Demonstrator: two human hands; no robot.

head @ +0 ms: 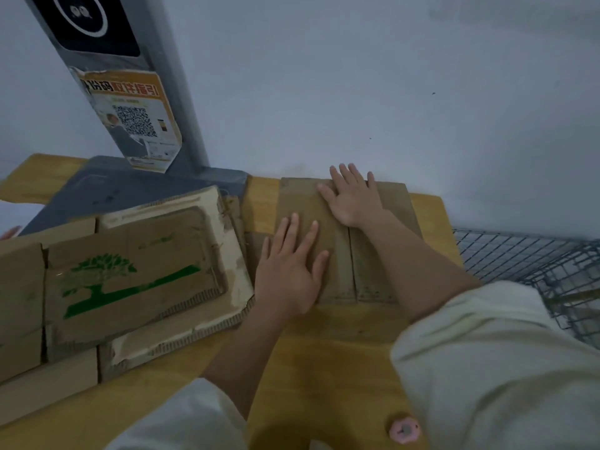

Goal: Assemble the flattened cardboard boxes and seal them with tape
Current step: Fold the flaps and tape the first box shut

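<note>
A small brown cardboard box [368,264] sits on the wooden table [324,352] near the wall, its two top flaps folded down and meeting at a seam. My left hand [289,271] lies flat on the left flap, fingers spread. Flat on the far part of the box rests my right hand [352,196], reaching across the seam. Neither hand holds anything. At the left lies a stack of flattened cardboard boxes [130,280]; the top one bears a green tree print. No tape on the seam shows.
A grey stand [136,190] with a post and a QR-code poster [133,121] rises behind the stack. A wire mesh basket [535,264] stands at the right of the table. A small pink round object [404,428] lies at the near edge. A pale wall is behind.
</note>
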